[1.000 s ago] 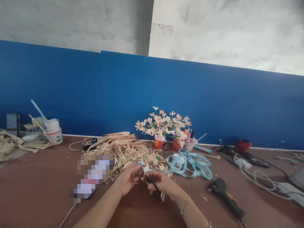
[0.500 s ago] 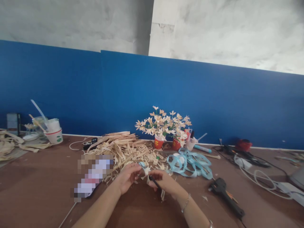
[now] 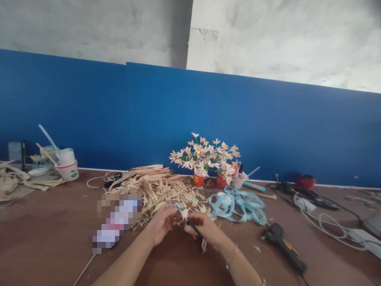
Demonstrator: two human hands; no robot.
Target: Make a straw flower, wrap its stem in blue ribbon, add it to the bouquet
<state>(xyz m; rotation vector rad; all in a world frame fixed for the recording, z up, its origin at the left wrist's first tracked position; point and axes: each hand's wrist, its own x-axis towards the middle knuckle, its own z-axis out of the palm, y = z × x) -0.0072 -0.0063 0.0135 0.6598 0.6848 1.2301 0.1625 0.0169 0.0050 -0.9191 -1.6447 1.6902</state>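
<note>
Between my fingertips is a small pale husk flower (image 3: 184, 214) with a bit of light blue ribbon at its upper left. My left hand (image 3: 163, 222) pinches it from the left, thumb and fingers closed. My right hand (image 3: 205, 228) is closed around a slim black tool (image 3: 195, 229) that slants down to the right; its exact kind I cannot make out. Pale shreds dangle beside the tool's lower end. Just beyond both hands lies a heap of dried husk strips (image 3: 160, 188). A tangle of light blue ribbon (image 3: 238, 204) lies right of my right hand.
Husk flowers (image 3: 205, 153) stand in red paper cups (image 3: 199, 178) behind the heap. A black glue gun (image 3: 284, 246) lies to the right, near white cables (image 3: 324, 224). A blurred-out phone (image 3: 117, 222) is at left. A white tub (image 3: 68, 171) stands farther left.
The flower between my fingertips has turned slightly and shows more of its pale petals. Both hands stay nearly in place.
</note>
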